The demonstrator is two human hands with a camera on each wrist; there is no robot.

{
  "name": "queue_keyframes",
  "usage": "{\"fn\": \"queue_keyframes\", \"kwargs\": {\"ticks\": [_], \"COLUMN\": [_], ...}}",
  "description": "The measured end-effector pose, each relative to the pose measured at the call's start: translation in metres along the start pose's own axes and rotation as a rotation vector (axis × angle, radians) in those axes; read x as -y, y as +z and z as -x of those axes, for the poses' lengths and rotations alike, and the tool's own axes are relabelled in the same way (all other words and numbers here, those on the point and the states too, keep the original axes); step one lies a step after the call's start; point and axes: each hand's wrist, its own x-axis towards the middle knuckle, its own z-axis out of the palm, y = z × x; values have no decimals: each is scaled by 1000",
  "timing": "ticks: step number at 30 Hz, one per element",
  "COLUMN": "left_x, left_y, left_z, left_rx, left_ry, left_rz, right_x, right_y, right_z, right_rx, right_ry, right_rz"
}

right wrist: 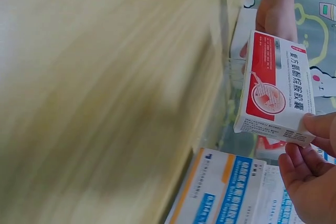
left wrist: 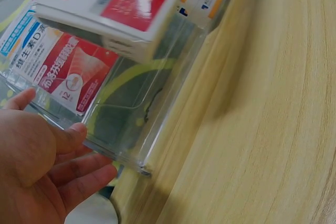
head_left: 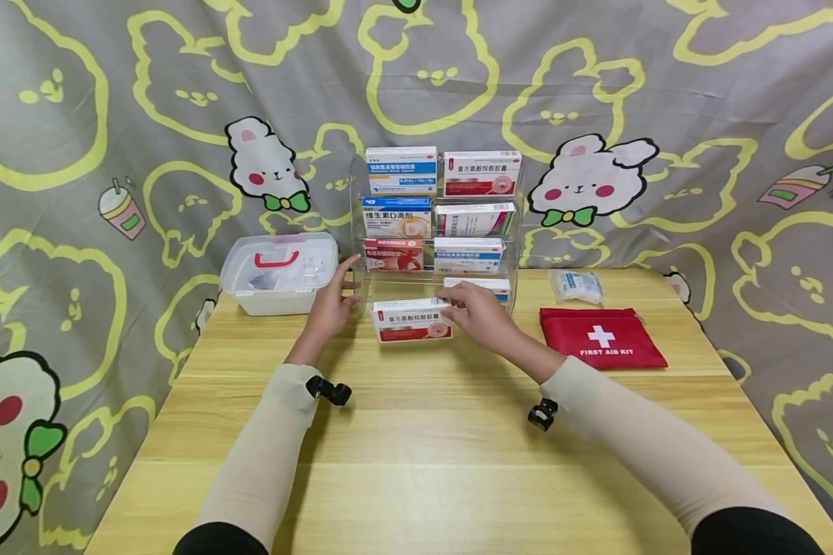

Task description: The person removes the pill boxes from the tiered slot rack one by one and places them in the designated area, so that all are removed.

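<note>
My right hand (head_left: pixel 482 314) pinches the right end of a white and red medicine box (head_left: pixel 411 321), thumb on one side and fingers on the other. The box is held in front of the bottom left slot of a clear display rack (head_left: pixel 397 288). At the rack's left edge is my left hand (head_left: pixel 329 307), its fingers spread and fairly straight, touching the side. Above that slot sits a red medicine box (left wrist: pixel 79 72). A blue and white medicine box (right wrist: pixel 218 190) stands in the bottom right slot, partly hidden by my right hand in the head view.
More medicine boxes (head_left: pixel 401 171) fill the upper tiers. Left of the rack stands a lidded plastic case (head_left: pixel 281 270) with a red handle. A red first aid pouch (head_left: pixel 600 338) and a small clear packet (head_left: pixel 576 286) lie to the right. A patterned curtain (head_left: pixel 437 85) hangs behind.
</note>
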Motion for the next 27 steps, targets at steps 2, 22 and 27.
{"fn": "queue_keyframes", "kwargs": {"ticks": [2,22,27], "left_x": [0,0,-1], "left_y": [0,0,1], "left_z": [0,1,1], "left_rx": [0,-19,-21], "left_ry": [-3,16,13], "left_rz": [-1,-9,-8], "right_x": [-3,-26,-33], "right_y": [4,27,32], "right_z": [3,22,24], "right_rx": [4,96,115], "right_ry": [5,83,115], "right_rz": [2,-110,-165]}}
